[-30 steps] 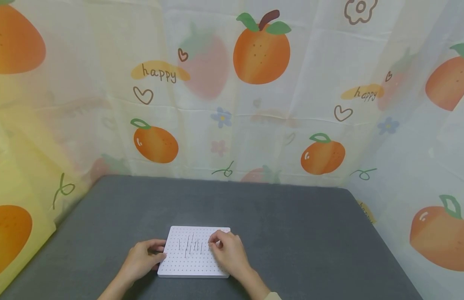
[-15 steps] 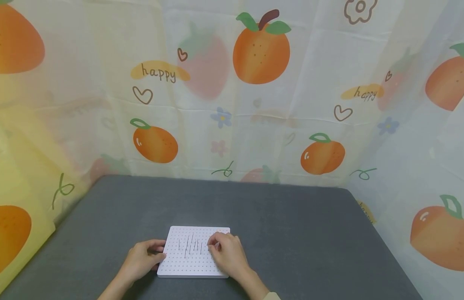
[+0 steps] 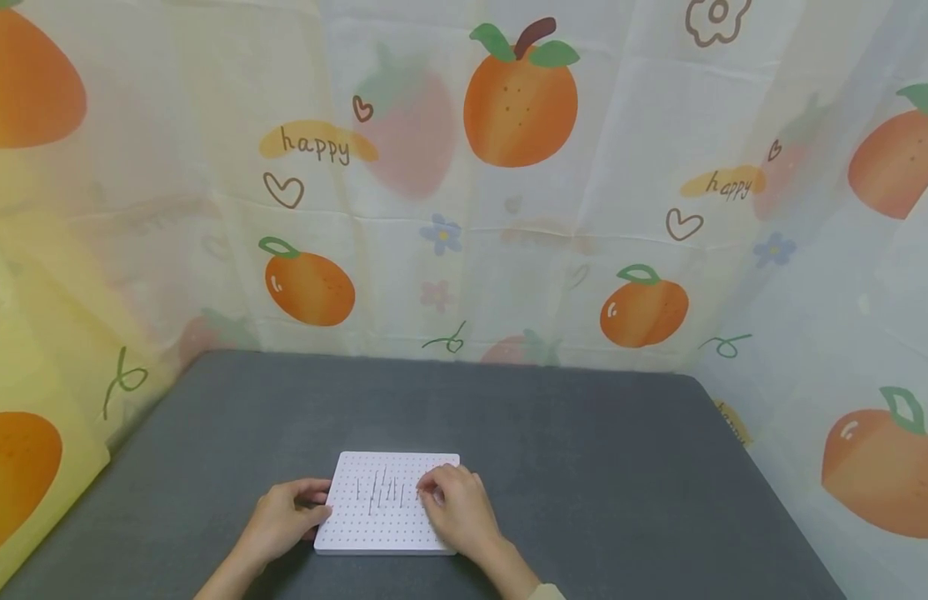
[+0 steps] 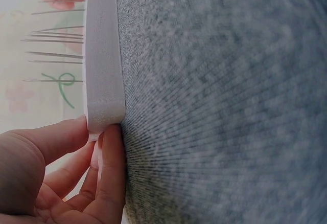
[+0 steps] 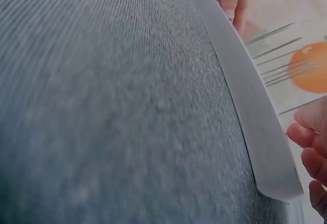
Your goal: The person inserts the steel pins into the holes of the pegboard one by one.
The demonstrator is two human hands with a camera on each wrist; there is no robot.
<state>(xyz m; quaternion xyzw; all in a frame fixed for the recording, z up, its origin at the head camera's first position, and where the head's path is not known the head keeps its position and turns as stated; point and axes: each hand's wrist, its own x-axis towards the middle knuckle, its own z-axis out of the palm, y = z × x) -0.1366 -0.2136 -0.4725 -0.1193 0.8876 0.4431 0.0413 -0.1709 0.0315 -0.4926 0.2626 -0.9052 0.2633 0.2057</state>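
A white pegboard [image 3: 381, 533] with rows of small holes lies flat near the table's front. Several thin metal needles [image 4: 53, 81] stand upright in its middle rows. At the board's left edge my left hand [image 3: 284, 518] grips the side, its thumb on the upper corner and its fingers against the edge in the left wrist view. Over the right part of the board, my right hand [image 3: 458, 510] pinches with thumb and forefinger, close above the holes. The thin needle between these fingertips is mostly hidden by them.
The dark grey table [image 3: 584, 467] extends behind the board and to both sides. A curtain [image 3: 509, 283] printed with oranges and the word happy hangs along the back and the sides.
The right hand's fingertips have dipped slightly toward the board and stay over nearly the same spot. The left hand and the board keep their place.
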